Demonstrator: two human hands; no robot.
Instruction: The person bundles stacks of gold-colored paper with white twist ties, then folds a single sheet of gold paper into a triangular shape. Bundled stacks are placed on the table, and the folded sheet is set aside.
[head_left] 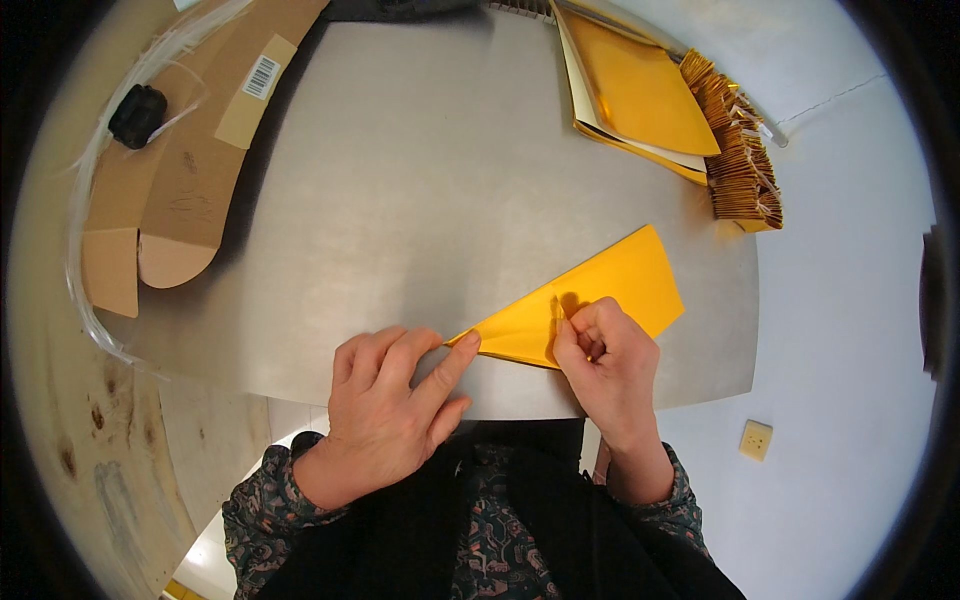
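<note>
A yellow folded paper lies on the metal table near its front edge, narrowing to a point at the left. My left hand rests beside that point, its fingers stretched out and the index fingertip pressing on the paper. Over the middle of the paper my right hand is closed in a pinch. From between its thumb and fingers a slim, pale, pointed thing sticks up; I cannot tell whether it is a small tool or a fold of paper. The curled fingers hide the rest of it.
Gold-yellow sheets lie stacked at the far right, beside a row of tightly packed folded gold pieces. A cardboard box covers the left side, with clear strands and a black object. The metal table meets a white wall at right.
</note>
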